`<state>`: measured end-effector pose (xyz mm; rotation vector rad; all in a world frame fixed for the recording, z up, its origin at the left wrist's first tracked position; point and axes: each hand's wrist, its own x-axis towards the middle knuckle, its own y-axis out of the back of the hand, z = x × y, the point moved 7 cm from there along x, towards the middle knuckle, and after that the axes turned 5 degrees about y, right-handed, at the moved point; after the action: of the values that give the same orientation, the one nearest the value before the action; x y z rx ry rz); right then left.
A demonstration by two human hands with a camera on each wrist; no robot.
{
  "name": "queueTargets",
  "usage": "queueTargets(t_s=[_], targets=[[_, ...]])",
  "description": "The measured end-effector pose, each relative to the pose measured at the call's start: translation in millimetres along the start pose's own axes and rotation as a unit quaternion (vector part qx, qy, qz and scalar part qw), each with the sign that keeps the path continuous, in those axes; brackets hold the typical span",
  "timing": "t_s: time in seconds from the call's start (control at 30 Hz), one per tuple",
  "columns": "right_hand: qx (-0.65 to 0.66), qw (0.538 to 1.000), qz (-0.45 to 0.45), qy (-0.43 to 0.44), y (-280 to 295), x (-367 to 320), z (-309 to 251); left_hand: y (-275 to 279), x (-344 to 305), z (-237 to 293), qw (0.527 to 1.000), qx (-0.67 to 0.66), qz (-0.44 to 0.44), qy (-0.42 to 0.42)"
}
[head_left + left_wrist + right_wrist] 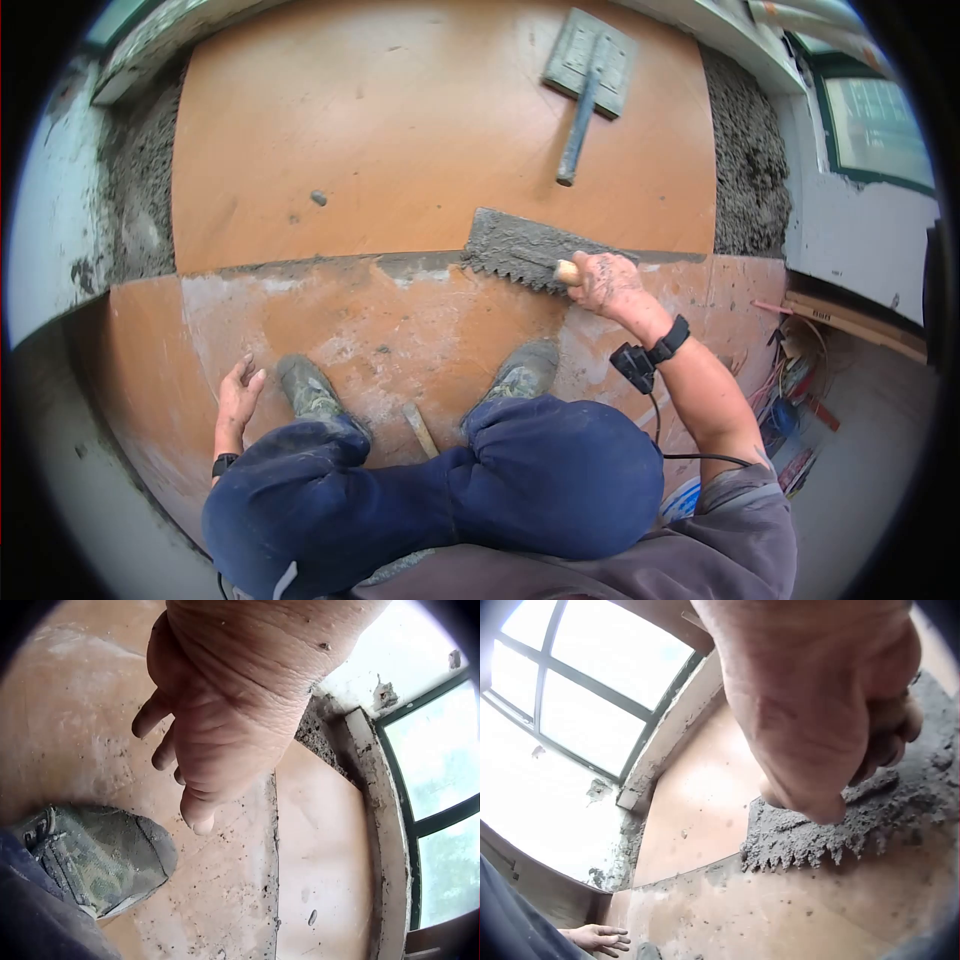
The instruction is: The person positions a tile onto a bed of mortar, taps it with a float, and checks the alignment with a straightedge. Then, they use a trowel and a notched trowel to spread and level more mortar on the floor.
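My right hand (608,285) grips the pale handle of a notched trowel (525,245), its blade coated with grey mortar. The blade lies over the seam between the large orange tile and the nearer floor, teeth towards my feet. In the right wrist view, mortar clings along the trowel's teeth (802,855), and the fingers curl round a handle mostly hidden by the hand. My left hand (238,392) hangs beside the left shoe (310,388), holding nothing. Its fingers are loosely spread in the left wrist view, above the dusty floor.
A flat square mortar-caked tool (590,65) with a long dark handle lies on the large orange tile (400,130). Rough mortar strips (745,150) flank that tile. A wooden-handled tool (420,430) lies between the shoes. Boxes and clutter (800,380) stand at right.
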<state>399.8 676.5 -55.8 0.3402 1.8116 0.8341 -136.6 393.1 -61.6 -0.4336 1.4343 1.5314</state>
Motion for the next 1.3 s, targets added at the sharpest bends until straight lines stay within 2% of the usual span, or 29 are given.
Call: queueTargets(t_s=[0.07, 0.13, 0.3, 0.37, 0.4, 0.47, 0.6, 0.87, 1.03, 1.1, 1.3], targets=[[-0.004, 1.000, 0.009, 0.025, 0.2, 14.0, -39.5, -1.7, -2.1, -4.3, 0.997, -0.067, -0.017, -0.032], [-0.013, 0.998, 0.010, 0.060, 8.3, 22.6, -70.2, 4.2, -13.2, -4.9, 0.994, -0.101, -0.006, -0.028], [-0.003, 0.994, -0.040, 0.103, 36.7, 10.9, -80.7, 23.8, -25.2, -60.6, 0.981, -0.190, 0.028, -0.032], [0.010, 0.989, -0.144, 0.039, 42.5, -0.9, -73.9, 26.7, -20.0, -84.7, 0.981, -0.186, 0.057, -0.011], [0.000, 0.989, -0.146, 0.027, 44.0, -4.7, -68.9, 22.1, -12.7, -92.8, 0.980, -0.195, 0.044, -0.014], [-0.142, 0.981, -0.123, 0.043, 40.6, -10.5, -61.6, 23.1, 0.6, -109.9, 0.971, -0.224, 0.087, 0.008], [-0.134, 0.981, -0.138, 0.032, 31.1, -4.4, -79.2, 23.0, 30.2, -106.5, 0.961, -0.261, 0.083, -0.033], [-0.087, 0.976, -0.174, 0.096, 29.7, 45.2, -210.0, 40.0, 60.4, -90.9, 0.959, -0.267, 0.082, -0.040], [-0.073, 0.971, -0.178, 0.141, 31.6, 78.5, -312.8, 39.7, 60.9, -107.1, 0.952, -0.288, 0.096, -0.049], [-0.033, 0.969, -0.204, 0.132, 35.4, 91.6, -352.0, 39.5, 61.6, -117.1, 0.943, -0.316, 0.100, -0.040], [-0.068, 0.953, -0.192, 0.222, 36.3, 134.2, -446.2, 40.1, 57.5, -151.7, 0.920, -0.371, 0.126, -0.013]])
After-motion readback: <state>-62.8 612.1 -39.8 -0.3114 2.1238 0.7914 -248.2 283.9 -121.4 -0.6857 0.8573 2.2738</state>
